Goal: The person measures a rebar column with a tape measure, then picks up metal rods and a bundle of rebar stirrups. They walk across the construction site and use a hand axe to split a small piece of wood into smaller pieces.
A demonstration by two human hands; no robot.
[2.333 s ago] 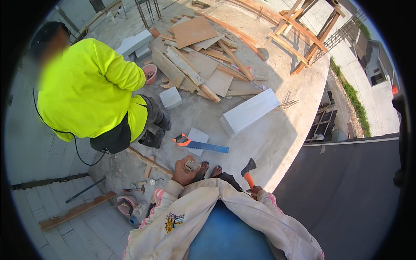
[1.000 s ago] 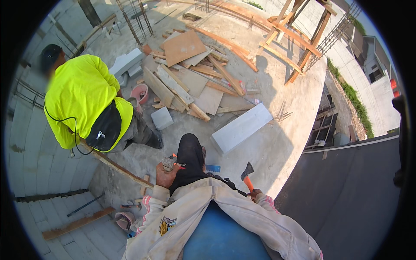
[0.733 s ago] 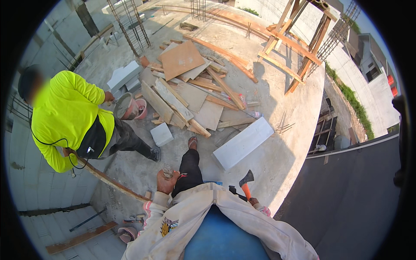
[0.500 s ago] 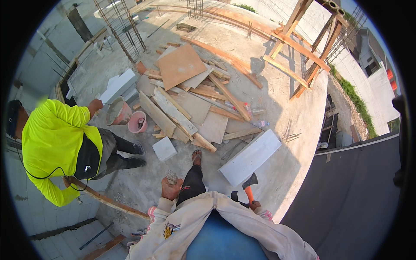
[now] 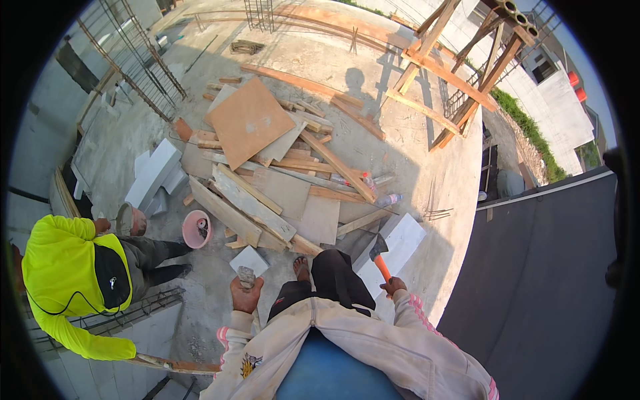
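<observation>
My left hand (image 5: 245,297) is closed around a rough grey lump (image 5: 247,277) that looks like a chunk of concrete; its lower part is hidden by my fingers. It is held above a small white block (image 5: 249,259) lying on the floor. In my right hand (image 5: 393,287) is a hatchet (image 5: 381,260), gripped by its orange handle with the dark head pointing up and away. Behind the hatchet lies a long white block (image 5: 404,241), partly covered by my dark-trousered leg.
A co-worker in a yellow shirt (image 5: 63,267) stands at left, one hand at a grey-and-pink bucket (image 5: 138,222). A pink bucket (image 5: 197,229) is nearby. Ahead lies a pile of planks and boards (image 5: 267,200). A wooden frame (image 5: 453,87) stands far right, and the slab edge (image 5: 470,230) runs at right.
My view has shifted. My right hand has raised the hatchet, and my left hand with the grey lump is now over the small white block. The co-worker has moved left with the grey-and-pink bucket.
</observation>
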